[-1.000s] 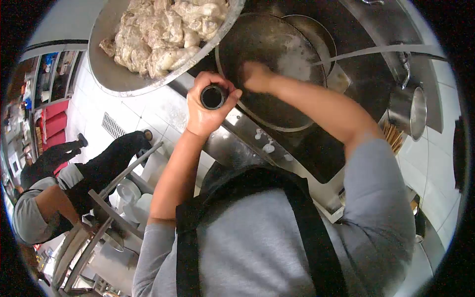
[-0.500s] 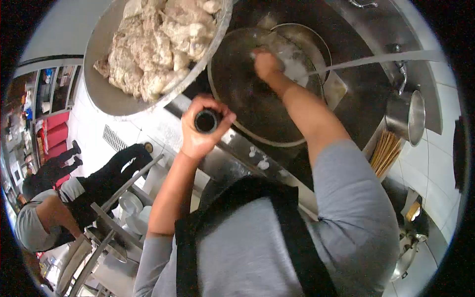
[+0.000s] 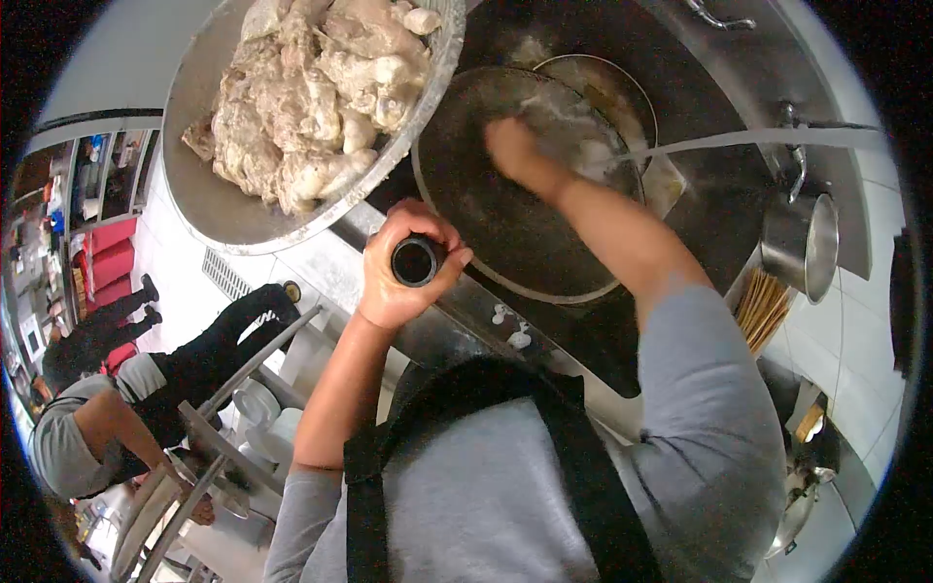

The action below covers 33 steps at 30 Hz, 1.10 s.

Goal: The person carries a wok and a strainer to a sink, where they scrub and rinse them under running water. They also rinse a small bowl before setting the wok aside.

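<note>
My left hand (image 3: 400,277) is wrapped round the black tubular end of a handle (image 3: 416,260), beside the near rim of a large round dark pan (image 3: 486,223). Inside that pan, near its upper middle, my right hand (image 3: 513,151) is curled and blurred by motion; what it holds, if anything, cannot be made out. White foamy water (image 3: 593,151) lies to the right of it, where a pale stream or strip (image 3: 719,144) comes in from the right. A big metal bowl (image 3: 194,185) of pale raw-looking meat pieces (image 3: 301,107) stands at the upper left.
A metal faucet (image 3: 797,160) is on the right, above a small steel pot (image 3: 807,243) and a bundle of thin wooden sticks (image 3: 763,309). At the left, a person (image 3: 107,418) in grey and black bends near metal rails (image 3: 262,355). White bowls (image 3: 258,403) sit beneath.
My right hand has shifted slightly left and down inside the pan. My left hand and the handle have moved a little right and down, and the pan has shifted slightly in view.
</note>
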Each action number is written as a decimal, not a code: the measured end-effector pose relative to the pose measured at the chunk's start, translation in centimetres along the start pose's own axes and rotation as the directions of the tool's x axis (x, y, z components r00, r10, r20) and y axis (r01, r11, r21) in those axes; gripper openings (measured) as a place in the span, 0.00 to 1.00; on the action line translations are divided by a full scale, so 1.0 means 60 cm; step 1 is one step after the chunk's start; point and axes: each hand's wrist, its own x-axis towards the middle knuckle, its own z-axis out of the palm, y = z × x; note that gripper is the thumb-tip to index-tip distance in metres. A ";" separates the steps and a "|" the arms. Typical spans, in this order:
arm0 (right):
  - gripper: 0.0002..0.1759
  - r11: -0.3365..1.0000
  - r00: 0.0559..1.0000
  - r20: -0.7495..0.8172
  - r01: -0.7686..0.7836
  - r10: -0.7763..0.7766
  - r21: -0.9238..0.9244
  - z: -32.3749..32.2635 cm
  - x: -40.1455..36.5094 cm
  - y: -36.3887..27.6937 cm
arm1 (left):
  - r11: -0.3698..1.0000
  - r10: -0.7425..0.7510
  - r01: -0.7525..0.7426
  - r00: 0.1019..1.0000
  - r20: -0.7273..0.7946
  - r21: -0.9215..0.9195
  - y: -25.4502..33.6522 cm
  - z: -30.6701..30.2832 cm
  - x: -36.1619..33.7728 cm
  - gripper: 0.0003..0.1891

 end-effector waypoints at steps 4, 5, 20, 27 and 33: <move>0.10 0.987 0.997 -0.069 -0.030 0.041 0.157 -0.034 0.020 0.042 | 0.988 -0.146 0.145 0.989 -0.018 -0.054 0.009 0.002 -0.002 0.14; 0.12 0.994 1.000 -0.017 0.026 -0.024 0.109 -0.044 0.019 0.060 | 0.986 -0.157 0.156 0.987 -0.015 -0.059 0.008 0.001 -0.003 0.14; 0.08 0.904 0.917 -0.395 0.216 -0.058 0.370 -0.016 0.010 -0.049 | 0.980 -0.179 0.179 0.984 0.008 -0.091 0.005 0.002 -0.012 0.14; 0.10 0.914 0.773 -0.632 0.301 -0.066 0.273 0.010 0.000 -0.069 | 0.981 -0.163 0.164 0.986 0.024 -0.103 0.005 0.001 -0.003 0.16; 0.14 0.998 0.992 0.126 0.015 -0.008 -0.056 -0.076 0.000 0.121 | 0.988 -0.151 0.152 0.988 0.035 -0.025 0.014 0.001 -0.007 0.16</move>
